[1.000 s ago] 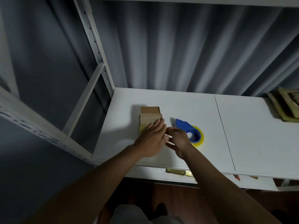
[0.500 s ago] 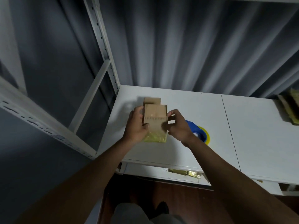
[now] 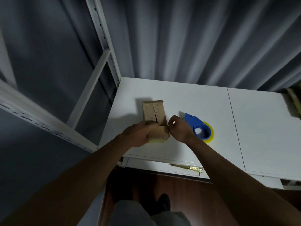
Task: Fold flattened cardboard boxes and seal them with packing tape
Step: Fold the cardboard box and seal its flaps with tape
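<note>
The left hand grips the box at its near-left side, steadying it on the bench; the right hand pinches its near-right corner, probably tucking a flap. The two top flaps meet along a seam. The tape gun lies at 3 o'clock, within reach. Half a second ago the box was raised between both hands; now it sits down.
</note>
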